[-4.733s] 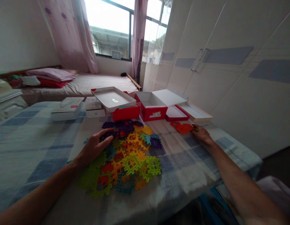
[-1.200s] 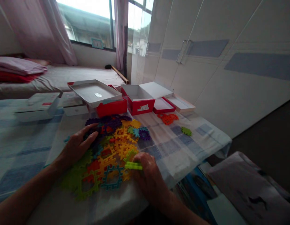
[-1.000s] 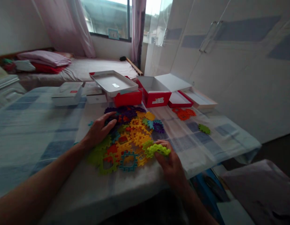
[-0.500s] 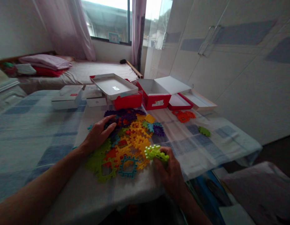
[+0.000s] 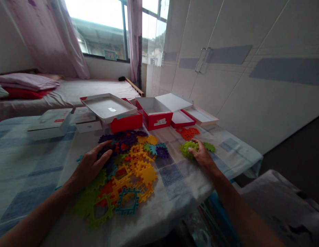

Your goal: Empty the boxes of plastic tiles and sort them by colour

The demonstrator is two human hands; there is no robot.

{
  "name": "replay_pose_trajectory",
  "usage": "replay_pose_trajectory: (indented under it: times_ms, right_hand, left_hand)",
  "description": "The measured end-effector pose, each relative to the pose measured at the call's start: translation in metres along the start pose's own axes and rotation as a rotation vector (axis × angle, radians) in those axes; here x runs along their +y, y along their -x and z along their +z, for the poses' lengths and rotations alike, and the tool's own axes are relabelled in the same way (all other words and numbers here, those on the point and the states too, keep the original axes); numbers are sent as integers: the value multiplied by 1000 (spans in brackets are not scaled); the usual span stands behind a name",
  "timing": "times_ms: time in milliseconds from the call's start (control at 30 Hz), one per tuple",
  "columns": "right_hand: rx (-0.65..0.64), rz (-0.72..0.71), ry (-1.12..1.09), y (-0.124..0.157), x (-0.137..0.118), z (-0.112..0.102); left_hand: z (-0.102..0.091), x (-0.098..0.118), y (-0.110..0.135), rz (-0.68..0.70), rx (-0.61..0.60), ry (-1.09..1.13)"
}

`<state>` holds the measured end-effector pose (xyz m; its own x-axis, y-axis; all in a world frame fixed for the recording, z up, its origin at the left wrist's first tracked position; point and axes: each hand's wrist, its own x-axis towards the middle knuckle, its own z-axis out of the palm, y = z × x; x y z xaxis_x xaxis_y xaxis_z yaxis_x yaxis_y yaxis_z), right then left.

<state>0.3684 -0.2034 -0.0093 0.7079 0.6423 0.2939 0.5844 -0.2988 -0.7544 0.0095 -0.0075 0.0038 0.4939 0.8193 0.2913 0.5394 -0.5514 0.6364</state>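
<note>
Right of the block pile [image 5: 125, 168], right hand [image 5: 202, 156] grips a lime-green block [image 5: 186, 149], fingers curled on it, just left of a darker green block [image 5: 209, 147] and below the orange blocks [image 5: 188, 133]. Left hand [image 5: 91, 166] lies flat on the pile's left edge, fingers spread. Red boxes [image 5: 138, 118] behind the pile.

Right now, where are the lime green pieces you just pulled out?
In the head view, the lime green pieces sit right of the mixed pile, under the right hand, just before the orange pieces.
</note>
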Motion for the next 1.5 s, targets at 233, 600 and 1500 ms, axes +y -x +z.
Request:
replay_pose_trajectory:
  times_ms: [233, 600, 1500]
  right_hand:
    - [161, -138, 513, -25, 33, -30]
    - [148, 4, 758, -63, 69, -74]
    - [-247, -623, 162, -9, -107, 78]
  left_hand:
    - [1, -3, -1, 21, 12, 33]
    - [-2, -1, 0, 44, 89, 202]
    - [-10, -19, -16, -19, 320, 403]
